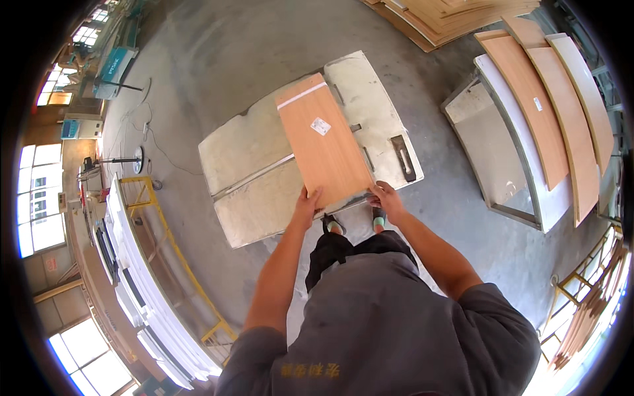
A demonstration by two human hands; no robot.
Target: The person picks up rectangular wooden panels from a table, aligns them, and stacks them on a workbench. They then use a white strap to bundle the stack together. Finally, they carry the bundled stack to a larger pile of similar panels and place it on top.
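A long wood-grain panel, with a white label and a white strip across its far end, slants away from me over a pale worktable. At its near left corner my left hand is closed on the edge. My right hand grips the near right corner, with the thumb on top. The fingers underneath are partly hidden. On the table's right part lies a dark block tool with a pale slotted middle.
To the right, several boards lean on a metal-framed stand. Flat sheets are stacked at the far right. A yellow frame rack with white panels stands at the left. A thin cable runs across the floor.
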